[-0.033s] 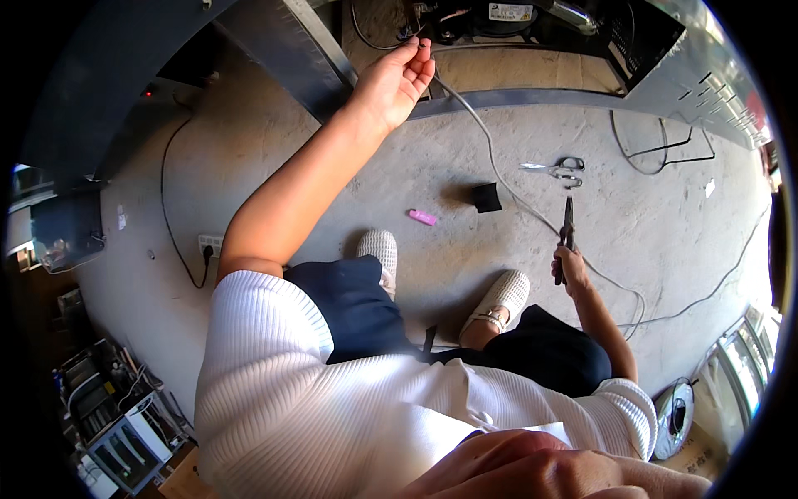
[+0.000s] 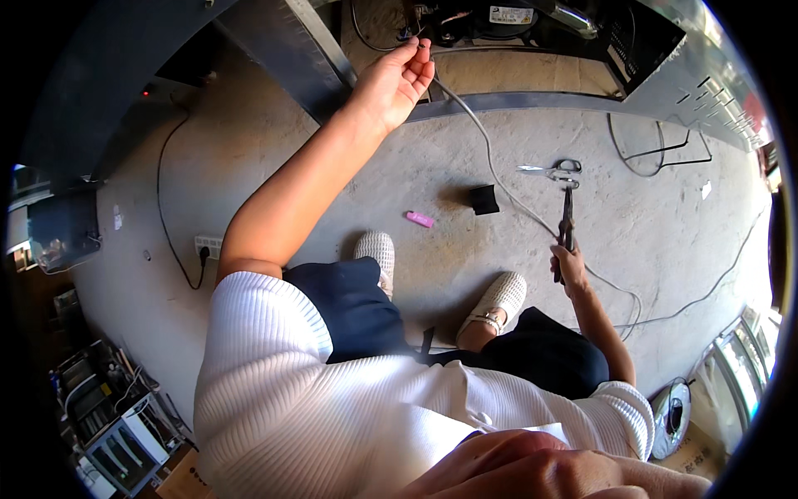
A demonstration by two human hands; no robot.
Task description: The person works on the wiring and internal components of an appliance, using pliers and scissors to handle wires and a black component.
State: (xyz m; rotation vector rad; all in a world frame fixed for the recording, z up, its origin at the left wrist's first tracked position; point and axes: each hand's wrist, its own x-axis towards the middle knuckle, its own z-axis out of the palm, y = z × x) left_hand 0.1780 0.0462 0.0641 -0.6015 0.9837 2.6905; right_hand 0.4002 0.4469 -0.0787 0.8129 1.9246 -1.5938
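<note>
Above the concrete floor point(image 2: 432, 158), the left hand point(image 2: 395, 83) is pinching, on what I cannot tell, while the right hand point(image 2: 570, 266) is gripping pliers point(image 2: 568, 223) by the handles, apparently keeping their tips free.

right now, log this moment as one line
left hand: near metal frame, hold unclear | right hand: holding dark pliers | floor: scissors, pink object, black piece, grey cable

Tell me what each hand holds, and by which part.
Right hand: a dark plier-like tool, by its handles. Left hand: anything pinched there is too small to tell.
</note>
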